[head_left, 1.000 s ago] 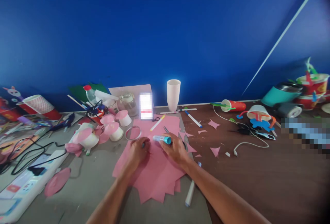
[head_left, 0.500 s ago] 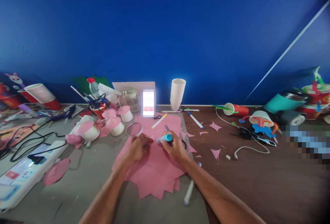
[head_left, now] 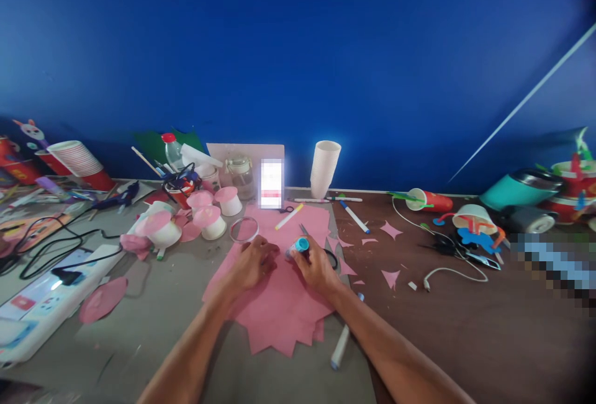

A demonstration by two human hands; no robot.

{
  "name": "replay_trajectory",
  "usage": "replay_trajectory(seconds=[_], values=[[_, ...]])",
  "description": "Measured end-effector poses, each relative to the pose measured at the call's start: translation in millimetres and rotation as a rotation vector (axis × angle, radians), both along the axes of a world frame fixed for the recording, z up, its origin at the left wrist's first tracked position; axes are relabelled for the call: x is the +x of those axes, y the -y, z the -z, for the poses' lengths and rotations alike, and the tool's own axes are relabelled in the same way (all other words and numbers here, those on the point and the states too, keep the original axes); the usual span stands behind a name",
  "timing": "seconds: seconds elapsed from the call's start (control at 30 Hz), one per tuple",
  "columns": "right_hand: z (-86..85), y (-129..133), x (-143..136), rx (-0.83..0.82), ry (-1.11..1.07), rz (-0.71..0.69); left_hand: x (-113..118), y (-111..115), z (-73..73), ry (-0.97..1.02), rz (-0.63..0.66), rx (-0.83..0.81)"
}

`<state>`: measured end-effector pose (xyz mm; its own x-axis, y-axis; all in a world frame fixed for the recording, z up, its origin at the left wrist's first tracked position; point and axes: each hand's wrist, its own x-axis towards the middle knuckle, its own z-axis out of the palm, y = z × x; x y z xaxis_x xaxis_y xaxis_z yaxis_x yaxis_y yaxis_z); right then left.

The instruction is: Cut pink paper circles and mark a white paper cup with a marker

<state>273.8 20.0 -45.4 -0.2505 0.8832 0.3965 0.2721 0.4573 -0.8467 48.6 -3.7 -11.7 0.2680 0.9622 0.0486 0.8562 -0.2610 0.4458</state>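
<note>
My right hand [head_left: 319, 265] is closed around a glue stick [head_left: 302, 245] with a turquoise end, held above the pink paper sheets [head_left: 274, 317]. Close by, my left hand [head_left: 254, 261] rests over the same sheets with its fingers curled together; whatever lies under the fingertips is hidden. A pair of scissors [head_left: 331, 259] lies partly under my right hand, its blades pointing away. A clear tape ring [head_left: 244, 229] sits beyond my left hand. On the paper's far part is a yellow-capped marker [head_left: 289, 216].
White cups topped with pink discs [head_left: 210, 222] stand on the left near a power strip [head_left: 60, 305]. A white cup stack [head_left: 325, 169] and a lit phone [head_left: 270, 184] are at the back. Pink scraps [head_left: 391, 230] and a white cable [head_left: 456, 267] lie right; a marker [head_left: 341, 348] lies in front.
My left hand's fingers have curled in a little more over the paper. The glue stick has tilted slightly in my right hand. The view has shifted a little.
</note>
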Motion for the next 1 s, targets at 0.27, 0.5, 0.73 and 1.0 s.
replay_trajectory(seconds=[0.27, 0.5, 0.73, 1.0], values=[[-3.2, -1.9, 1.6, -0.047, -0.015, 0.002, 7.2, 1.1, 1.1, 0.002, 0.048, -0.007], [-10.5, -0.3, 2.3, -0.022, -0.018, -0.042, 8.6, 1.0, -2.9, -0.028, 0.025, -0.101], [-20.9, 3.8, 6.3, -0.062, 0.037, -0.08, 10.9, 0.3, -6.3, -0.068, 0.037, -0.116], [-16.2, -1.8, 7.6, -0.179, -0.153, -0.032, 13.0, 0.5, -5.4, -0.076, 0.03, -0.135]])
